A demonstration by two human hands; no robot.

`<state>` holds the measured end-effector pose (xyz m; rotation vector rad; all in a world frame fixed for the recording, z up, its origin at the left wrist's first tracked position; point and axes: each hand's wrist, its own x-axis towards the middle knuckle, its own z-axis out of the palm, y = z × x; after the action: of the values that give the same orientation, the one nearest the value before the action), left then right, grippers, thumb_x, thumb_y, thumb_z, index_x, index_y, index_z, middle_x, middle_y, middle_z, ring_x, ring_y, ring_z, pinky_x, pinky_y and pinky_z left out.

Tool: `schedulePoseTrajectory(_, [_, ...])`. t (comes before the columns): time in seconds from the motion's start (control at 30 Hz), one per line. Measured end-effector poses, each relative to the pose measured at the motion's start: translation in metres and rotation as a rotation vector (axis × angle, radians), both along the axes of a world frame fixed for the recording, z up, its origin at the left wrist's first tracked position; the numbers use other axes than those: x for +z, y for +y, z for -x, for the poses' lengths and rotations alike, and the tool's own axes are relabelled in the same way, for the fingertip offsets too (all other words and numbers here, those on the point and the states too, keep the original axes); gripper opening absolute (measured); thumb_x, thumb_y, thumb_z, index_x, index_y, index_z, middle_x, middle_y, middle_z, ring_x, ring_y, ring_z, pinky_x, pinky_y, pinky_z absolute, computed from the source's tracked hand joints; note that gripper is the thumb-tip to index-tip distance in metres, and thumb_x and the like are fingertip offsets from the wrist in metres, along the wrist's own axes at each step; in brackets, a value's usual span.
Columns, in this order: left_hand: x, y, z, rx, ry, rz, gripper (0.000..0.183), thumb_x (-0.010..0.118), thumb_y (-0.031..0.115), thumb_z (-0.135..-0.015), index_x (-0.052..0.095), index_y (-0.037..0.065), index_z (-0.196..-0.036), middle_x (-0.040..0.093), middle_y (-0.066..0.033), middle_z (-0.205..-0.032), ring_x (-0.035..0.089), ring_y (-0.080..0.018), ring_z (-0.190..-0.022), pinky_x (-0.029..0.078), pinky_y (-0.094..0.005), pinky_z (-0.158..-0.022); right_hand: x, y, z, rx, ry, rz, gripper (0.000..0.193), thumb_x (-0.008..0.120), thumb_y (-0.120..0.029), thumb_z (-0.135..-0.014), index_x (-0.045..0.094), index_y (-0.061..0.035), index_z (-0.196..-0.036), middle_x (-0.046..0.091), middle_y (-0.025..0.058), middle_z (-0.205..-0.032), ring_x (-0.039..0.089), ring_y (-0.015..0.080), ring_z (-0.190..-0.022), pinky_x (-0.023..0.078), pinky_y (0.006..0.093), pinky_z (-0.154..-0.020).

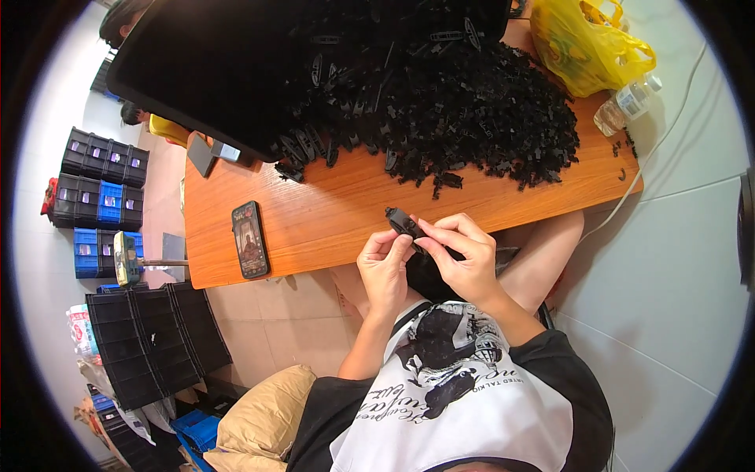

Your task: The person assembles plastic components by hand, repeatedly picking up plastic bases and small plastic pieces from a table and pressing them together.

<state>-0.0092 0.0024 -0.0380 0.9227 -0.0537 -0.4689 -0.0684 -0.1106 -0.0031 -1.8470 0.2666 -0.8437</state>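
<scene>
Both my hands meet just past the near edge of the wooden table [338, 216], over my lap. Between them is a small, elongated black plastic part [399, 221]. My left hand [386, 271] pinches it from the left with thumb and fingers. On its other side my right hand [465, 256] is closed, thumb and fingertips pressed against the same part. The fingers partly cover it, so its exact kind and any second piece cannot be made out. Beyond the hands lies a large heap of small black plastic parts [503, 118], with longer oval pieces [303, 145] at its left.
A big black tray [197, 71] stands at the back left. Left of my hands a phone [251, 240] lies on the table. A yellow plastic bag [586, 47], a clear bottle [625, 106] and a white cable [657, 141] are at the right. Stacked crates [102, 200] stand far left.
</scene>
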Motion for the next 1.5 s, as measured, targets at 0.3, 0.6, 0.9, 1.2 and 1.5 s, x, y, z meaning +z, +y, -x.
schedulePoseTrajectory(0.3, [0.008,-0.002,0.003,0.072,-0.022,-0.038,0.013,0.061,-0.001,-0.082,0.063,-0.002,-0.095,0.065,-0.0078,-0.089,0.06,-0.0098,-0.076,0.05,-0.0212,-0.068,0.007,0.002,0.0,0.042,0.043,-0.11,0.025,0.071,0.003,-0.069,0.068,-0.0003,-0.094,0.062,0.0064,-0.077,0.06,0.0118,-0.066,0.048,0.0224,-0.059])
schedulePoseTrajectory(0.6, [0.012,0.001,0.004,0.069,-0.08,-0.202,0.012,0.064,0.003,-0.082,0.064,0.0,-0.094,0.064,-0.0034,-0.085,0.056,-0.0051,-0.072,0.046,-0.0181,-0.066,0.014,-0.004,-0.003,0.084,0.037,-0.163,0.032,0.069,0.004,-0.071,0.064,-0.0003,-0.102,0.062,0.0077,-0.084,0.063,0.0142,-0.073,0.051,0.0243,-0.062])
schedulePoseTrajectory(0.9, [0.013,-0.001,0.001,0.096,-0.075,-0.219,0.014,0.065,0.004,-0.082,0.063,-0.001,-0.094,0.064,-0.0027,-0.084,0.056,-0.005,-0.073,0.046,-0.0176,-0.066,0.006,-0.006,-0.002,0.057,0.018,0.001,0.029,0.068,0.003,-0.072,0.065,-0.0007,-0.101,0.062,0.0088,-0.086,0.063,0.0161,-0.07,0.051,0.0242,-0.062])
schedulePoseTrajectory(1.2, [0.013,0.0,0.001,0.085,-0.059,-0.224,0.014,0.065,0.004,-0.082,0.063,-0.001,-0.094,0.064,-0.0027,-0.083,0.056,-0.0048,-0.072,0.046,-0.0173,-0.065,0.006,-0.002,-0.001,0.091,0.037,-0.032,0.029,0.068,0.004,-0.072,0.065,-0.0015,-0.101,0.061,0.0069,-0.085,0.063,0.0137,-0.069,0.051,0.0236,-0.061])
schedulePoseTrajectory(1.5, [0.014,0.0,0.0,0.079,-0.075,-0.287,0.014,0.065,0.002,-0.081,0.064,-0.002,-0.095,0.064,-0.0044,-0.086,0.057,-0.0058,-0.075,0.045,-0.0175,-0.068,0.002,0.0,-0.002,0.077,0.002,-0.026,0.03,0.068,0.005,-0.071,0.065,-0.0012,-0.101,0.059,0.0085,-0.087,0.062,0.0146,-0.069,0.052,0.0237,-0.06])
